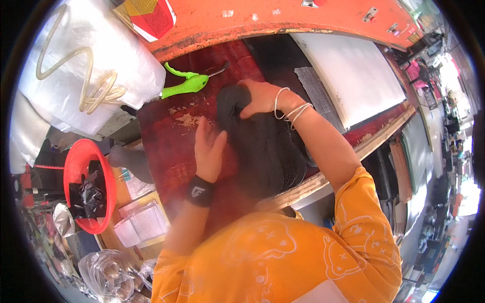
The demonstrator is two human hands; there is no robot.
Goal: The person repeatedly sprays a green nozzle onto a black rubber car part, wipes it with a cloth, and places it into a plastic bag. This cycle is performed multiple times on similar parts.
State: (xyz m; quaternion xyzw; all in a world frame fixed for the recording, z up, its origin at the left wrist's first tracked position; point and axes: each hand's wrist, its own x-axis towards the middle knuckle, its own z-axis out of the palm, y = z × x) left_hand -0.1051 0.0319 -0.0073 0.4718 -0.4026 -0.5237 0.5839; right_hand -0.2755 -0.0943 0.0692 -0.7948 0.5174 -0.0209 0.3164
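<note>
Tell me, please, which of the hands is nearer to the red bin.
Left. The left hand is right of the red bin, over the table; the right hand is farther right, at the far end of the black stack.

Matt sole-shaped pieces (265,156), smooth plastic air gun (194,84), rough wooden table edge (386,130)

Right hand (261,97) grips black stack (262,154) — left hand (208,155) near.

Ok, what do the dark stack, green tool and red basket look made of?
Dark stack: possibly foam or rubber; matte, with thin, layered edges, though fabric can't be ruled out.
Green tool: likely plastic body, smooth and bright; its thin grey nozzle looks metallic.
Red basket: probably plastic; smooth, one even colour, with a moulded-looking rim.
</note>
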